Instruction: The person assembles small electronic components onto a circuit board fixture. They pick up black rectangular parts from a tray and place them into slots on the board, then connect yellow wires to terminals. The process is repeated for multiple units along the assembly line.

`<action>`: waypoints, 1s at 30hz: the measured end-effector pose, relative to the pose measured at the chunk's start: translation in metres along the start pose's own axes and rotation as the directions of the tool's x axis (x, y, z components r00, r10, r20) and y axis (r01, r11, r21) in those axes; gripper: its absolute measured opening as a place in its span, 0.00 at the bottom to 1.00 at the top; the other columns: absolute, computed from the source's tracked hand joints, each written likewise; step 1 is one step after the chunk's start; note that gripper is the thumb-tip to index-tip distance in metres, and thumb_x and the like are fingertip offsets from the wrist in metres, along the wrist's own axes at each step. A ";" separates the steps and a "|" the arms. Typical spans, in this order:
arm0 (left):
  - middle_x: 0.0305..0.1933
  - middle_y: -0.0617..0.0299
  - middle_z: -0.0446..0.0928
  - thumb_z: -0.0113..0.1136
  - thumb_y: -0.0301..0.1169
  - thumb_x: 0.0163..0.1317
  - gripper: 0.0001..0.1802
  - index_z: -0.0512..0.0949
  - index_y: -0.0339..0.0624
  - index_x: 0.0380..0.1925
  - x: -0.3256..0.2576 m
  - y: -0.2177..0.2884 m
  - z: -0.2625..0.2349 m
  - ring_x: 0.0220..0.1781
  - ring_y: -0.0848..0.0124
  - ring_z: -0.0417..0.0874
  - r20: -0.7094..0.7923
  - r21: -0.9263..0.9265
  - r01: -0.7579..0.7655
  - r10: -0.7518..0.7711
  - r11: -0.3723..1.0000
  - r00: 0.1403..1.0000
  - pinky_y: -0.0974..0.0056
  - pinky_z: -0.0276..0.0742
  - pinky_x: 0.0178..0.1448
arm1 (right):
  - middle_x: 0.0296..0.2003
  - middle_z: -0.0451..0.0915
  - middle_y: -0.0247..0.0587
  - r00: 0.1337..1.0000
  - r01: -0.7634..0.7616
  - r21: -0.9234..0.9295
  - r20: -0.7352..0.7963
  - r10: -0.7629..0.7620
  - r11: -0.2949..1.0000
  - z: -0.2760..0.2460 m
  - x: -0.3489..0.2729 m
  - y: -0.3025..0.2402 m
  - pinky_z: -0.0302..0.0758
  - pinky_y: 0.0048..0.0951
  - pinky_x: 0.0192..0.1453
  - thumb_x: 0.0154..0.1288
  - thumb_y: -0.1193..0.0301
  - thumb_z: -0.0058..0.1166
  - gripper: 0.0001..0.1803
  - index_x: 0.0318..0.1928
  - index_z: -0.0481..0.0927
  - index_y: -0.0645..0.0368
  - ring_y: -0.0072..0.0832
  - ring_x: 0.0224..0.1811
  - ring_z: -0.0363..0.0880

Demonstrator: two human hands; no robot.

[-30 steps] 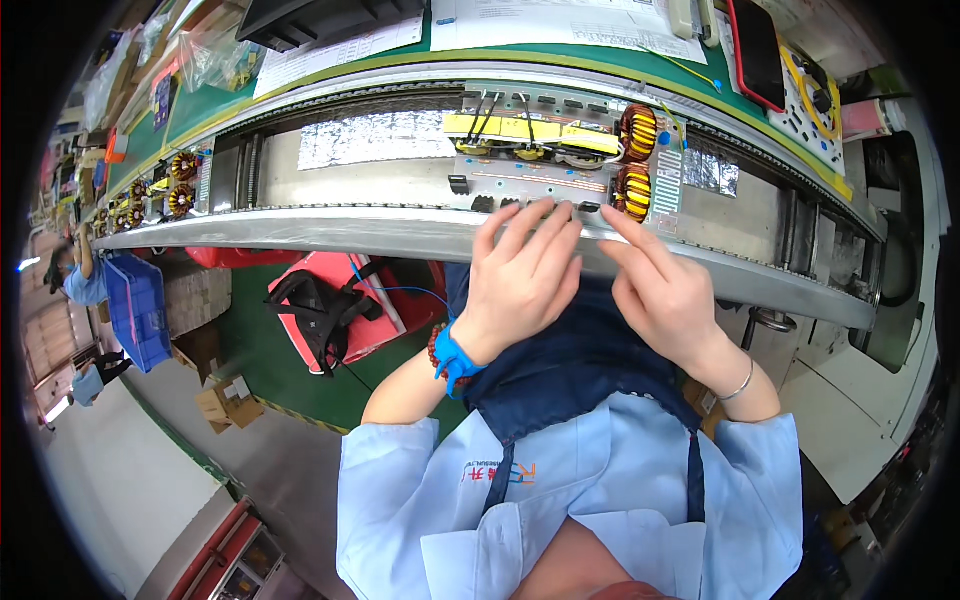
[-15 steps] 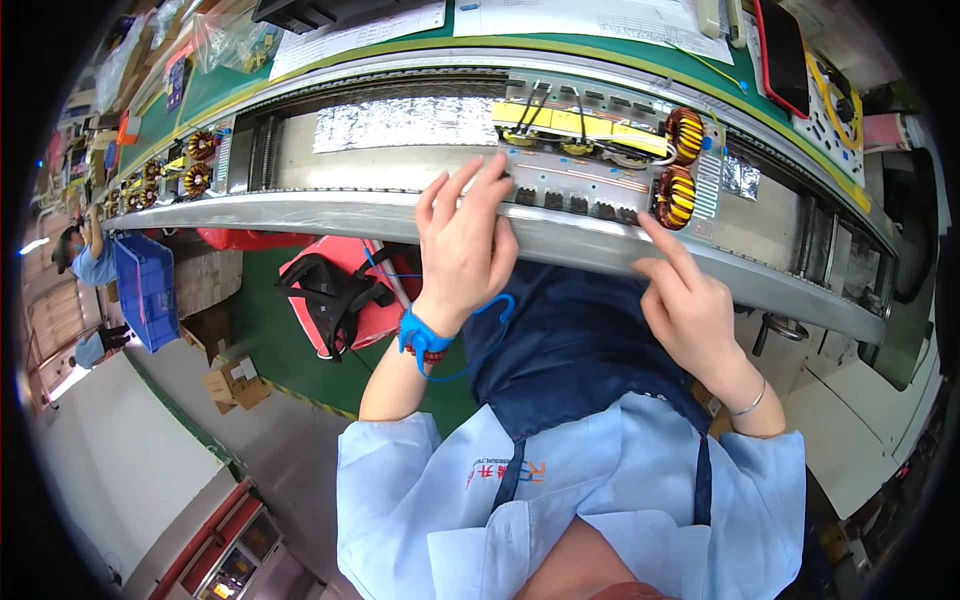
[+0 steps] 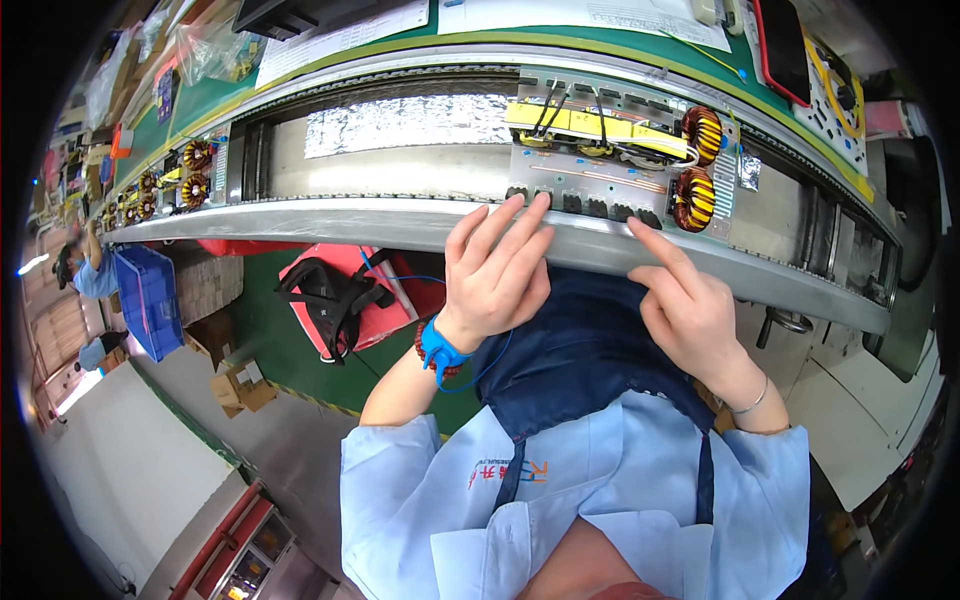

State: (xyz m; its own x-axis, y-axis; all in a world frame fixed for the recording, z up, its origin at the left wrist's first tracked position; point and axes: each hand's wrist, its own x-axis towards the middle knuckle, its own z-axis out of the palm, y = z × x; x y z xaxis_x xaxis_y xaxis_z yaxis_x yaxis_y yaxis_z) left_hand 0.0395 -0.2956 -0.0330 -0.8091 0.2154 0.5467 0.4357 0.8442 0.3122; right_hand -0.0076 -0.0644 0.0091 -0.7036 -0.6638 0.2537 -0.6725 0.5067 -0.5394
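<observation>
A circuit board [image 3: 590,166] lies on the rail conveyor in front of me. It carries yellow-taped transformers [image 3: 600,126], two copper-wound toroid coils [image 3: 694,200] at its right end and a row of black components [image 3: 597,208] along its near edge. My left hand [image 3: 500,268] is open and empty, its stretched fingertips at the left end of that black row. My right hand [image 3: 685,305] holds nothing; its index finger points out to the right end of the row while the other fingers curl. Whether the fingertips press on the parts I cannot tell.
The conveyor's metal front rail [image 3: 390,222] runs across in front of me. More boards with coils [image 3: 196,172] stand at its left end. Papers [image 3: 590,14] and a red-edged phone [image 3: 782,50] lie beyond. A blue crate [image 3: 148,300] and another person [image 3: 92,270] are far left.
The circuit board has shifted slightly right along the conveyor. My left hand has moved right and nearer, from the board's left edge to its near edge. My right hand has barely moved.
</observation>
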 end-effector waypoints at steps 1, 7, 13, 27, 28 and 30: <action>0.56 0.54 0.79 0.57 0.22 0.45 0.20 0.77 0.42 0.43 0.001 0.000 0.000 0.61 0.58 0.74 0.009 -0.005 -0.005 0.005 1.000 1.000 0.55 0.61 0.66 | 0.58 0.74 0.42 1.000 0.016 0.012 -0.009 -0.016 1.000 0.002 0.002 -0.001 0.76 0.29 0.30 0.43 0.81 0.56 0.11 0.32 0.77 0.60 0.29 0.26 0.80; 0.55 0.56 0.79 0.58 0.25 0.45 0.19 0.77 0.43 0.43 0.007 0.009 0.006 0.60 0.61 0.75 0.069 -0.040 -0.067 0.070 0.997 0.995 0.56 0.60 0.67 | 0.58 0.75 0.41 1.000 0.014 0.001 0.014 -0.014 1.000 0.001 0.007 -0.003 0.77 0.28 0.30 0.44 0.81 0.56 0.11 0.33 0.76 0.61 0.28 0.28 0.80; 0.52 0.55 0.80 0.56 0.22 0.44 0.21 0.77 0.42 0.43 0.037 -0.011 -0.015 0.55 0.60 0.78 -0.035 -0.046 -0.154 0.152 0.987 0.988 0.56 0.67 0.60 | 0.55 0.77 0.41 0.998 0.059 -0.072 0.025 -0.057 0.996 -0.021 0.014 -0.003 0.77 0.29 0.31 0.44 0.81 0.56 0.16 0.39 0.77 0.61 0.30 0.29 0.81; 0.42 0.55 0.80 0.35 0.44 0.76 0.25 0.74 0.32 0.50 0.152 -0.063 -0.008 0.49 0.69 0.79 0.635 -0.698 0.577 -0.005 0.423 0.772 0.65 0.71 0.58 | 0.48 0.78 0.46 0.835 -0.328 0.424 0.548 0.049 0.844 -0.086 0.115 0.089 0.71 0.30 0.57 0.76 0.63 0.34 0.19 0.57 0.65 0.64 0.29 0.51 0.77; 0.43 0.54 0.80 0.34 0.45 0.76 0.26 0.74 0.32 0.50 0.155 -0.061 -0.005 0.50 0.69 0.78 0.668 -0.681 0.594 0.031 0.429 0.743 0.65 0.71 0.59 | 0.48 0.78 0.46 0.821 -0.318 0.391 0.569 0.045 0.864 -0.087 0.118 0.089 0.71 0.30 0.57 0.77 0.63 0.34 0.19 0.58 0.65 0.64 0.29 0.52 0.77; 0.46 0.54 0.79 0.35 0.45 0.76 0.26 0.73 0.32 0.52 0.161 -0.059 0.001 0.51 0.68 0.78 0.689 -0.666 0.590 0.073 0.457 0.721 0.65 0.71 0.60 | 0.49 0.78 0.47 0.791 -0.293 0.323 0.610 0.038 0.900 -0.088 0.122 0.089 0.71 0.30 0.57 0.77 0.63 0.34 0.20 0.58 0.65 0.64 0.30 0.54 0.76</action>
State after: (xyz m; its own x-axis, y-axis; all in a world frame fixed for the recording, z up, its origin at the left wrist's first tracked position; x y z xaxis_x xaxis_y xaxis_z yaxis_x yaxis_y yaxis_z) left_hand -0.1166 -0.3106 0.0358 -0.8231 0.5554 -0.1184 -0.0158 0.1860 0.9824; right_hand -0.1733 -0.0516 0.0627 -0.4423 -0.8416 -0.3099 -0.3249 0.4724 -0.8193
